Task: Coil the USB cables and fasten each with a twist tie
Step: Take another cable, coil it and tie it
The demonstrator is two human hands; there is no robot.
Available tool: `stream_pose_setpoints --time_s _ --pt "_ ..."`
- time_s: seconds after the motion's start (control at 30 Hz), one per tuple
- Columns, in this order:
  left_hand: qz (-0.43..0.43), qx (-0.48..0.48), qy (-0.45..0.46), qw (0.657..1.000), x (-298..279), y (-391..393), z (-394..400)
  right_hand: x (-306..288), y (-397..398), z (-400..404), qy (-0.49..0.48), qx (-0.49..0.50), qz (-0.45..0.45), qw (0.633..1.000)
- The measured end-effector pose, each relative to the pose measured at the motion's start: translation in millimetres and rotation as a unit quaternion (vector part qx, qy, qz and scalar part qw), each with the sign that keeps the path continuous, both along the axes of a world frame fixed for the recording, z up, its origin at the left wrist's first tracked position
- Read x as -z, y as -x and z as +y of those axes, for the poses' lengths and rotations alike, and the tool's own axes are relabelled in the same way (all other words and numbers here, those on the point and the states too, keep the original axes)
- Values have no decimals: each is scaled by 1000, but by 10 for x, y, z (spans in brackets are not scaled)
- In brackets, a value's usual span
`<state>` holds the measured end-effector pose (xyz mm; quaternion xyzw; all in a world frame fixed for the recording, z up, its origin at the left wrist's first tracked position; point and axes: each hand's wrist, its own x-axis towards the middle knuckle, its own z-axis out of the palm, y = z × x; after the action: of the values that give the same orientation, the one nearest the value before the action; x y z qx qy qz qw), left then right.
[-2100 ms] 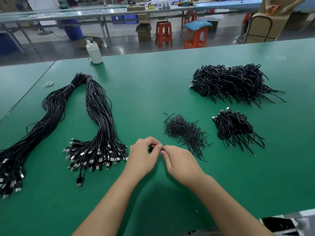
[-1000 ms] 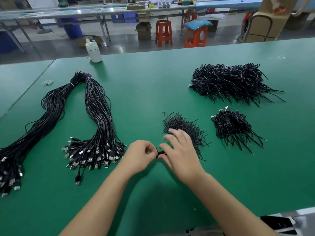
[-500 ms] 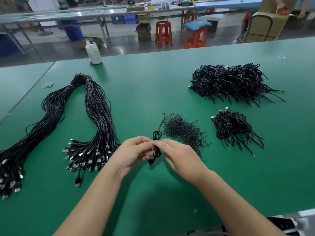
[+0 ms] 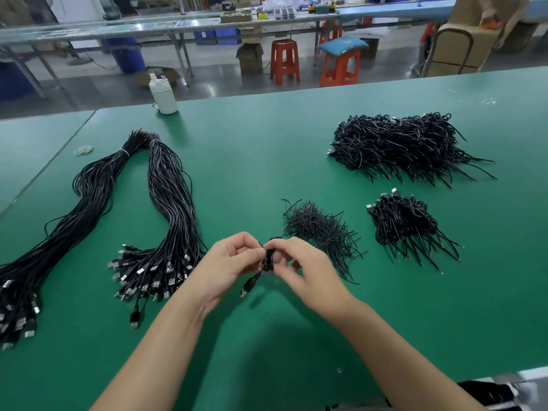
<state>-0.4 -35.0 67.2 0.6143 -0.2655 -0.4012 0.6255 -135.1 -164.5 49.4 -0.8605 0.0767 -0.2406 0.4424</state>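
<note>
Both hands meet above the green tabletop, near the middle of its near edge. The left hand has its fingers curled and pinches a small coiled USB cable at the coil's left side; the right hand closes thumb and forefinger on the same coil from the right, its other fingers bent loosely beneath. The cable's plug hangs down from the coil between the two wrists (whether it touches the surface cannot be told). A twist tie on the coil cannot be made out clearly. Just beyond the right hand lies a loose pile of twist ties. To its right sits a small heap of finished coils, and farther back, toward the far right corner, a larger heap of coils. On the left half of the tabletop a long bundle of uncoiled cables is folded over, bound near the fold, with its plug ends fanned out beside the left forearm and toward the left edge. A white bottle stands at the far edge. Red stools stand on the floor beyond.
</note>
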Motion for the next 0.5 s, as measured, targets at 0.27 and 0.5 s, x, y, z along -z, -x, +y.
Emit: stream_pose_setpoints --time_s 0.27,0.5 --pt "-230 -39 -45 971 3 121 -68 -47 -104 -2 -166 99 37 981" --pt "-487 -5 -48 872 -29 236 -48 -54 -95 -21 -247 70 96 962"
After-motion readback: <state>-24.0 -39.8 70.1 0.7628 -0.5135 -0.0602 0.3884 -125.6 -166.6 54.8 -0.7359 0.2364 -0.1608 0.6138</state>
